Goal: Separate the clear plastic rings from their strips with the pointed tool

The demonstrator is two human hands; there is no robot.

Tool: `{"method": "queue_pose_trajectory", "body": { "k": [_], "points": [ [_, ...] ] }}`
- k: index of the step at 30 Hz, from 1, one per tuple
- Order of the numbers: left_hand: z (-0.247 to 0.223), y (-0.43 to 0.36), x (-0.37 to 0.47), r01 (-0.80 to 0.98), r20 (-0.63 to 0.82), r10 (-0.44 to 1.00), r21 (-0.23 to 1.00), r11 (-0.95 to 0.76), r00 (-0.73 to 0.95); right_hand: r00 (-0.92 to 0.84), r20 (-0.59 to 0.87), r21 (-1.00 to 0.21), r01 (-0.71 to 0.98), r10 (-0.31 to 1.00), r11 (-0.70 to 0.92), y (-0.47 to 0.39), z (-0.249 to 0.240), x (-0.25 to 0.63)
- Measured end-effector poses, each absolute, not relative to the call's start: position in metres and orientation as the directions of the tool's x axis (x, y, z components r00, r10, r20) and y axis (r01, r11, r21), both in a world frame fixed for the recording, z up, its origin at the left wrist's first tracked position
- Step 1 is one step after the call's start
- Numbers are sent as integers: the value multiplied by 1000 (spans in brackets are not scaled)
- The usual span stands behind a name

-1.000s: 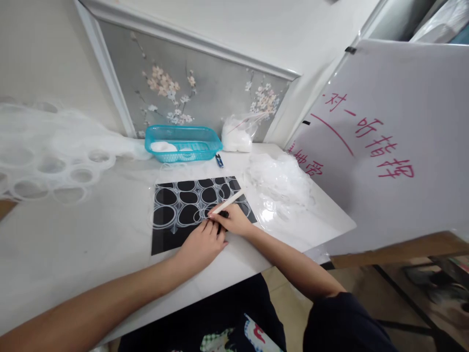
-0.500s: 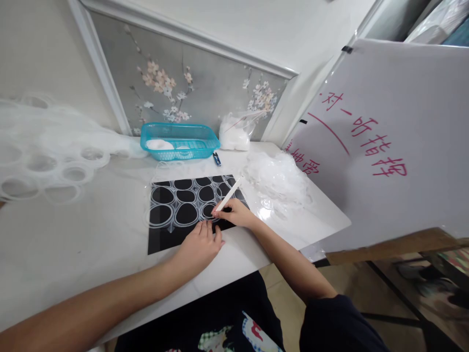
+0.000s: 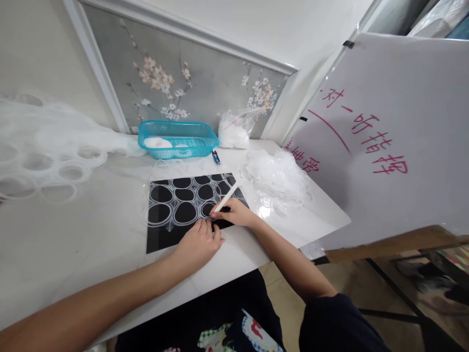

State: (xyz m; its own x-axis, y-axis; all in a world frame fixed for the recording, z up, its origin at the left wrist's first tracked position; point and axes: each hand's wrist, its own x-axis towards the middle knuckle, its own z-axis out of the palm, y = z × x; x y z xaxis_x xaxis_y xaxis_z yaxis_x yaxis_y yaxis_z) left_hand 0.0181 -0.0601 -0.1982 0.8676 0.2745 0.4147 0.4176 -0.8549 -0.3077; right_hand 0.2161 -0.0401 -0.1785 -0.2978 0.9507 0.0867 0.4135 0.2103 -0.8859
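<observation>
Ring netting: a wide white mass of joined rings (image 3: 60,132) is spread at the far left; by the look of it, this part can be judged already made.
Blue basket: a few white pieces are held in the basket (image 3: 161,153), behind the sheet.
Black sheet: the sheet (image 3: 164,240) is laid flat on the white table (image 3: 91,254); its left and middle are covered by rows of pale rings (image 3: 170,215), while the strip along its near left edge is left bare.
Left hand: the left hand (image 3: 200,244) is rested at the sheet's near edge, fingers bent; whether a ring is pinched cannot be told.
Ring in work: a ring near the fingertips is being worked on, it seems; whether it is fastened cannot be made out.
White stick: the stick (image 3: 227,195) is gripped by the right hand (image 3: 236,213), its lower end brought down near the left fingertips; the sheet's right side is partly hidden.
Plastic bag: white material is contained in the bag (image 3: 234,136).
Loose pile: a heap of clear, ring-like pieces (image 3: 276,176) is left at the right, apparently unused, so much can be judged undone.
</observation>
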Motion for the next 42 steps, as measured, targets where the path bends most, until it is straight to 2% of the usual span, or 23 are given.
{"method": "queue_pose_trajectory", "body": {
  "k": [10,17,26,34,42],
  "points": [
    [-198,-59,17,412,408,310,-188,-892,859,-281,103,-879,423,954,220,-40,-180,215],
    [-193,-59,19,381,399,229,-358,-852,888,-285,119,-856,457,951,244,-41,-179,214],
    [-193,-56,18,384,392,271,-247,-890,879,-272,102,-870,442,957,218,-39,-182,214],
    [-189,-55,19,370,397,205,-399,-839,895,-266,114,-876,428,957,224,-40,-183,213],
    [-189,-55,20,368,401,206,-383,-847,893,-255,123,-859,457,959,232,-40,-182,212]
  ]
}}
